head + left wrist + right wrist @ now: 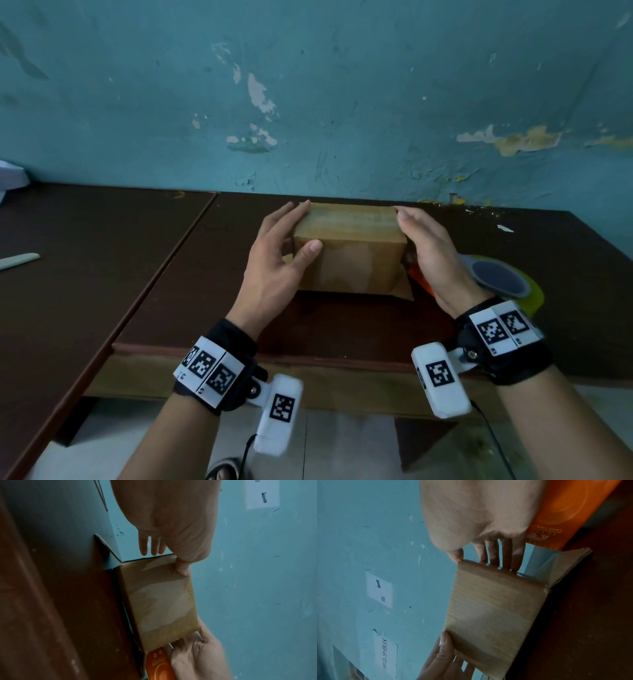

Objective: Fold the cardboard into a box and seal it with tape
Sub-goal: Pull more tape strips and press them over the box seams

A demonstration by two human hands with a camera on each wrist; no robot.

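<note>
A brown cardboard box stands on the dark table, close to the blue wall. A glossy strip of tape runs along its top. My left hand lies against the box's left end with straight fingers, its thumb pressing the front face near the top corner. My right hand rests flat against the right end. In the left wrist view the left hand touches the box. The right wrist view shows right fingers on the box's end. An open flap lies on the table.
A yellow-green tape roll with a grey disc lies at the right, partly behind my right wrist. An orange packet sits under the right hand. A pale strip lies far left. The table's front edge is near my wrists.
</note>
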